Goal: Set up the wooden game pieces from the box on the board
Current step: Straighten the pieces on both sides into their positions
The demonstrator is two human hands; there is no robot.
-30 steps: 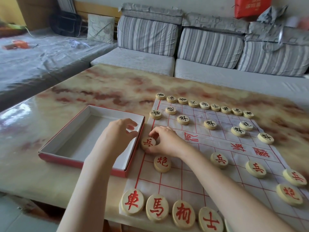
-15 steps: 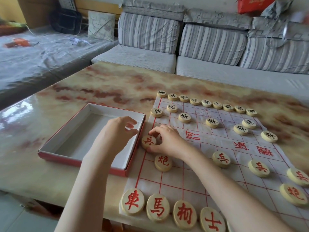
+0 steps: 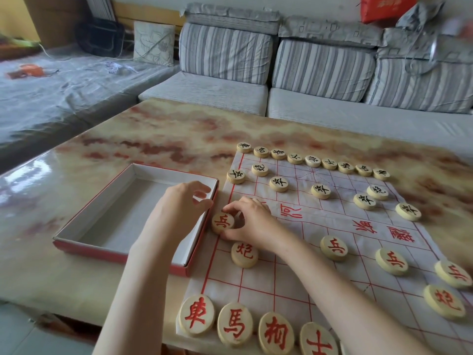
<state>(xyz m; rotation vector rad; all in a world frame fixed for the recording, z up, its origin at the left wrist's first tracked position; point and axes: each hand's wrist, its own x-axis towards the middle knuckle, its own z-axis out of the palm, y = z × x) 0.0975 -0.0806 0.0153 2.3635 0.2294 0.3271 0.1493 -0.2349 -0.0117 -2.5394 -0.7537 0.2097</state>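
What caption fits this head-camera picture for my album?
Right hand pinches a red-marked piece on the board beside the box.

A home living room. A grey sofa [image 3: 332, 116] with striped back cushions [image 3: 225, 52] runs from 12 to 2 o'clock, and a second seat under a plastic sheet [image 3: 64, 93] lies at 10 o'clock. An embroidered throw pillow [image 3: 153, 43] sits at 11. In the middle stands a low, glossy marble-patterned table [image 3: 153, 139] with a cloth game board [image 3: 332, 221] spread on it at 4 o'clock.
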